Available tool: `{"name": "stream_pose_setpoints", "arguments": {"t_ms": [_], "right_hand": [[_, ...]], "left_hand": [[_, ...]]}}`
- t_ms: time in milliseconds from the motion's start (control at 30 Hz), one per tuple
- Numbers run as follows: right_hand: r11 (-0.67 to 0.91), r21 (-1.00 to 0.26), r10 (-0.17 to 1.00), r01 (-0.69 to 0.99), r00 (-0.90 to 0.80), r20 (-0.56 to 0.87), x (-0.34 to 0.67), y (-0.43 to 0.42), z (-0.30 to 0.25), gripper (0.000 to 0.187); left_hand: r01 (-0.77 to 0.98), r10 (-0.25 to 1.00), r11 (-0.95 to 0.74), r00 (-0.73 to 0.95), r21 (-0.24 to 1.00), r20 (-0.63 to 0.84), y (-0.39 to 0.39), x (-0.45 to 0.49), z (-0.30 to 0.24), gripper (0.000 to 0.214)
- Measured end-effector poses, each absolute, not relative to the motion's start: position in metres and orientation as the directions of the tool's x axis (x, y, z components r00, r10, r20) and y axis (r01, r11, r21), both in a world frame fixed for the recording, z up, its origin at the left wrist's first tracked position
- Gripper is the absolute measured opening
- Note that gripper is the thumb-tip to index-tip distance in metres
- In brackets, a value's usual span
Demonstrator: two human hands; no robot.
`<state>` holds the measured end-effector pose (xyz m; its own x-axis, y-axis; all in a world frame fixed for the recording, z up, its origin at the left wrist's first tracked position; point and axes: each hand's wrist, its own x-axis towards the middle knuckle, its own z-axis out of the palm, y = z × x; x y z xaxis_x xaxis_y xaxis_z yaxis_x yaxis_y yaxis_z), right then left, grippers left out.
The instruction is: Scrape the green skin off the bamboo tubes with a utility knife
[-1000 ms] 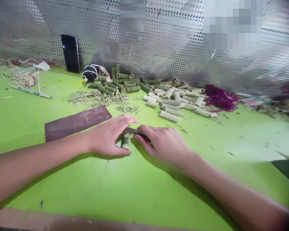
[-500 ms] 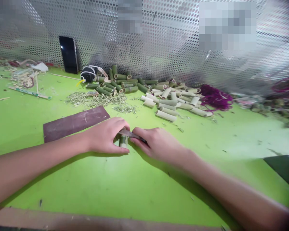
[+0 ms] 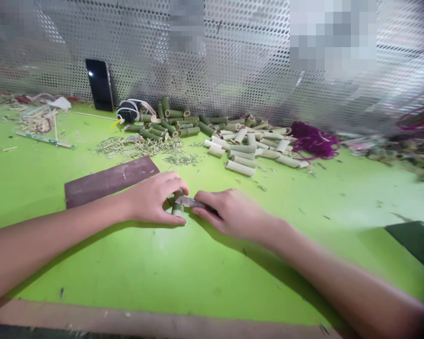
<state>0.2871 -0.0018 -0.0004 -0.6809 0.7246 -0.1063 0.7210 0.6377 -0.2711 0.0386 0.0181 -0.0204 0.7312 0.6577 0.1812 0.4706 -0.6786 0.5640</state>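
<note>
My left hand (image 3: 159, 198) grips a short bamboo tube (image 3: 177, 210) between the thumb at its near end and the fingers at its far end. The tube is partly green, with a paler scraped patch near the thumb. In my right hand (image 3: 229, 212) is a knife (image 3: 191, 202), its blade pointing left and lying against the tube's upper side. The palm hides most of the knife's handle. A brown strip of sandpaper or similar sheet (image 3: 109, 182) lies flat just behind my left forearm.
Behind my hands lie shavings (image 3: 137, 146), green bamboo tubes (image 3: 189, 131) and pale scraped tubes (image 3: 240, 168). Purple string (image 3: 313, 140) is heaped right of them. A phone (image 3: 101, 87) leans on the perforated metal panel (image 3: 247, 61). A dark green box-like object (image 3: 413, 242) stands at the right.
The knife blade has shifted from the tube's far part toward its near end. The tube is still held in my left hand, and the view has tilted slightly.
</note>
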Motion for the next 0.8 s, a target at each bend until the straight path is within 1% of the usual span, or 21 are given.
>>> {"name": "stream_pose_setpoints", "arguments": {"t_ms": [133,233,300,433,567,667,800], "right_hand": [[0.627,-0.221,0.753,0.747,-0.654,-0.076,0.281,-0.005,-0.001,0.025],[0.622,-0.175,0.77,0.763,-0.637,-0.041,0.274,-0.005,-0.002,0.024],[0.62,-0.173,0.772,0.765,-0.634,-0.041,0.272,-0.004,-0.002,0.024],[0.614,-0.232,0.76,0.754,-0.644,-0.081,0.272,-0.002,-0.001,0.023],[0.619,-0.289,0.73,0.73,-0.671,-0.131,0.277,-0.002,0.002,0.027],[0.61,-0.322,0.719,0.724,-0.677,-0.159,0.283,-0.002,0.006,0.029],[0.608,-0.358,0.701,0.709,-0.691,-0.179,0.288,0.0,0.01,0.032]], "left_hand": [[0.469,0.639,-0.715,0.739,0.518,0.212,0.017,0.041,-0.023,0.041],[0.476,0.647,-0.721,0.721,0.503,0.246,0.016,0.042,-0.025,0.046],[0.482,0.654,-0.719,0.713,0.501,0.252,0.016,0.042,-0.025,0.048],[0.484,0.642,-0.727,0.73,0.487,0.233,0.015,0.041,-0.025,0.04],[0.468,0.625,-0.736,0.747,0.488,0.226,0.015,0.04,-0.025,0.035],[0.468,0.632,-0.728,0.742,0.5,0.225,0.015,0.039,-0.025,0.035],[0.482,0.648,-0.709,0.733,0.515,0.207,0.014,0.039,-0.025,0.042]]}}
